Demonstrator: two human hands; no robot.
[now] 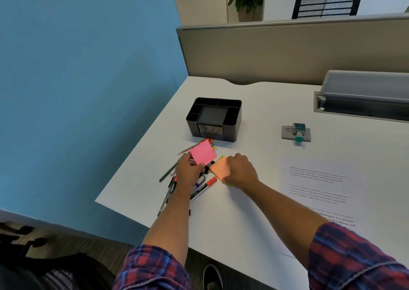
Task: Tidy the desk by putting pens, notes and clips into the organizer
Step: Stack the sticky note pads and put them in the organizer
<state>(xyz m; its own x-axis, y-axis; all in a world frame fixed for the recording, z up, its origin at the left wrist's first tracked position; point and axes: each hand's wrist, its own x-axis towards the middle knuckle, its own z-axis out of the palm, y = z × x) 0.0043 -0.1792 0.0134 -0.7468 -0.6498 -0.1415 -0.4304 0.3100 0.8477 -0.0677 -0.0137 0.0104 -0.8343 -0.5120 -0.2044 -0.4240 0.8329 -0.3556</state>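
White desk (254,190) beside a blue wall: the left hand (188,170) pinches a pink note pad (203,152), lifted at six o'clock of the black organizer (214,119). At the pad's four o'clock, the right hand (241,171) grips an orange pad (219,168); pens (170,192) lie underneath.

A black desk organizer (214,119) is standing upright near the desk's left edge, toward the far side, its open compartments showing nothing inside. Just in front of it, a pink sticky-note pad (203,152) is tilting up off the desk. Beside it an orange sticky-note pad (219,168) is lying flat atop a green one. Pens and markers (177,185), one red-capped, are lying scattered along the left edge, with clips among them.
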